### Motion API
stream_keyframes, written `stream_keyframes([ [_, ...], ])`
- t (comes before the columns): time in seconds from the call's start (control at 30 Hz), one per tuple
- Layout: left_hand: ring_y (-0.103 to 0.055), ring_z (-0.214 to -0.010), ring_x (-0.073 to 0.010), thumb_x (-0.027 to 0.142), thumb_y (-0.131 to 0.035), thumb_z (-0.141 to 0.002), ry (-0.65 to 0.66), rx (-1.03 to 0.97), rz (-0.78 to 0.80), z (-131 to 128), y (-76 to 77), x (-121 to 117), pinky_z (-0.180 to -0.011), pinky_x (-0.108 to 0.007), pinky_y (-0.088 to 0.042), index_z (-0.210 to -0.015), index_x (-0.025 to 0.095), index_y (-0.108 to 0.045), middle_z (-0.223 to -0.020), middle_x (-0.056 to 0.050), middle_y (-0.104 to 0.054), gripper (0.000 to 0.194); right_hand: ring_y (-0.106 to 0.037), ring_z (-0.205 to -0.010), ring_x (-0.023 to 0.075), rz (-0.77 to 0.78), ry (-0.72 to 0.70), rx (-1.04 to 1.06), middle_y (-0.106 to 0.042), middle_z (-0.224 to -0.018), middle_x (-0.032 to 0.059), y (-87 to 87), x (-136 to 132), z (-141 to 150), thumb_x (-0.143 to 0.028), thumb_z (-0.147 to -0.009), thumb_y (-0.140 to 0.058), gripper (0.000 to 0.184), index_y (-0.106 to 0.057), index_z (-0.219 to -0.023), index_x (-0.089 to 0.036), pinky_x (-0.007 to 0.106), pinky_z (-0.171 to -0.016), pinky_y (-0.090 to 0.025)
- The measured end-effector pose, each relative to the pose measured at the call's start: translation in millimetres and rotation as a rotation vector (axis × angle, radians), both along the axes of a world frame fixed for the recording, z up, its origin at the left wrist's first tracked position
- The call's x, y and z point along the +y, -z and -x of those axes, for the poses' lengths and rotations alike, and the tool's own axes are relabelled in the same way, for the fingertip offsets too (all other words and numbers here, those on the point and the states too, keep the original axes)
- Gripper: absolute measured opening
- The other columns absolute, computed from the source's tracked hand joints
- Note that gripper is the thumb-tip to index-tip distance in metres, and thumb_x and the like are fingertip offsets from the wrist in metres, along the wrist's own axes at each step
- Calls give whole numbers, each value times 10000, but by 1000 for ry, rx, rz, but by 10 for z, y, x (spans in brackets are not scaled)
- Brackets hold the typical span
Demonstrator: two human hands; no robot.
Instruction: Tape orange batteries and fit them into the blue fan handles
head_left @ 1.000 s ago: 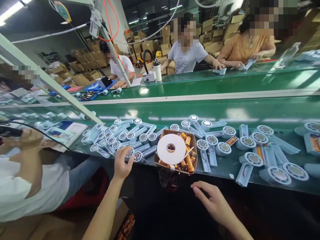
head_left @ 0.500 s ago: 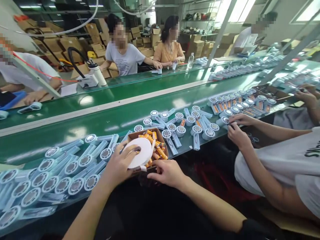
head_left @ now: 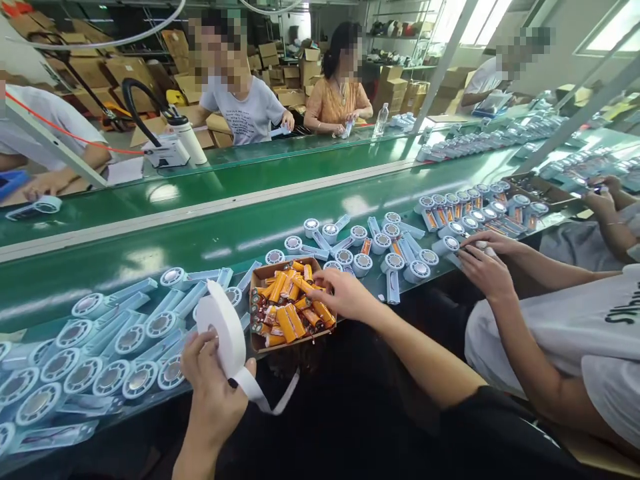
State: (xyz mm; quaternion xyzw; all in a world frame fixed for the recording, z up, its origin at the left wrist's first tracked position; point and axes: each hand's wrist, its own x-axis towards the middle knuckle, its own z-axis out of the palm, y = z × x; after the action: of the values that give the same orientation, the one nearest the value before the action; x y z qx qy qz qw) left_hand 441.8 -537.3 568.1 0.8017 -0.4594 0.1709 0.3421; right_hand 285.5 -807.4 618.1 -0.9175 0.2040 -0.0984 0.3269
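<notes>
My left hand [head_left: 213, 387] is closed around a roll of white tape [head_left: 227, 330], held tilted on edge, its loose end hanging down to the right. To its right, an open cardboard box [head_left: 257, 341] is heaped with orange batteries [head_left: 290, 323]. My right hand [head_left: 345, 293] reaches over the box's right side. Its thumb and fingertips close on the end of one orange battery [head_left: 301, 285] at the top of the heap. Light-blue handheld fan bodies [head_left: 133, 339] lie in rows beside my left hand.
More fan bodies [head_left: 383, 241], some with orange batteries in the handles, lie on the green conveyor belt [head_left: 225, 233]. A co-worker's hands [head_left: 483, 260] work close by on the right. Other people sit across the belt, near a white device [head_left: 167, 155] and a plastic bottle [head_left: 381, 121].
My left hand has drawn the tape roll left and down, off the box, and turned it on edge. My right hand has moved up from the box's near edge onto the batteries.
</notes>
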Motion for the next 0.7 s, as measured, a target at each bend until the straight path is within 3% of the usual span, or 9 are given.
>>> stream_keyframes([
  [0.1, -390, -1514, -444, 376, -571, -1014, 93, 16, -45, 112, 10, -26, -1192, -695, -401, -1412, 218, -433, -1424, -204, -505, 449, -755, -976, 290, 19, 38, 190, -814, -985, 110, -144, -264, -309, -371, -884, -852, 290, -809, -1085, -167, 339, -834, -520],
  [0.2, -438, -1467, -427, 335, -608, -1001, 167, -75, -46, 129, -38, -107, -1150, -647, -477, -1407, 212, -467, -1374, -182, -572, 446, -762, -922, 281, -33, 4, 217, -810, -894, 85, -185, -386, -444, -334, -831, -865, 208, -827, -958, -173, 328, -799, -545],
  [0.27, -471, -1432, -415, 272, -639, -979, 197, -138, -44, 104, -84, -153, -1118, -610, -520, -1400, 205, -491, -1320, -165, -620, 450, -761, -894, 237, -200, 3, 86, -824, -946, 72, -186, -432, -414, -349, -878, -784, 253, -831, -1051, -171, 315, -800, -567],
  [0.33, -485, -1416, -410, 192, -649, -951, 214, -186, -56, 71, -128, -180, -1110, -591, -535, -1391, 211, -520, -1277, -142, -658, 460, -757, -894, 206, -474, 16, -133, -827, -1028, 75, -191, -446, -330, -371, -894, -702, 364, -808, -1169, -159, 312, -820, -585],
  [0.43, -485, -1413, -417, 109, -639, -913, 248, -241, -95, 30, -184, -202, -1124, -592, -529, -1394, 213, -555, -1254, -126, -692, 499, -738, -877, 192, -717, -11, -322, -813, -992, 65, -245, -375, -202, -360, -817, -673, 371, -811, -1089, -147, 304, -809, -583],
  [0.57, -477, -1421, -418, 62, -625, -898, 285, -292, -131, 7, -262, -230, -1128, -574, -533, -1423, 202, -580, -1265, -121, -719, 546, -671, -781, 156, -672, -108, -284, -763, -878, 20, -424, -185, -103, -321, -765, -660, 287, -788, -970, -167, 267, -728, -536],
  [0.7, -477, -1431, -401, 72, -625, -922, 307, -340, -152, 10, -368, -265, -1144, -543, -532, -1405, 196, -633, -1257, -108, -744, 498, -486, -606, 103, -419, -122, -147, -575, -634, -41, -590, -65, -69, -301, -792, -674, 140, -680, -743, -169, 234, -584, -381],
])
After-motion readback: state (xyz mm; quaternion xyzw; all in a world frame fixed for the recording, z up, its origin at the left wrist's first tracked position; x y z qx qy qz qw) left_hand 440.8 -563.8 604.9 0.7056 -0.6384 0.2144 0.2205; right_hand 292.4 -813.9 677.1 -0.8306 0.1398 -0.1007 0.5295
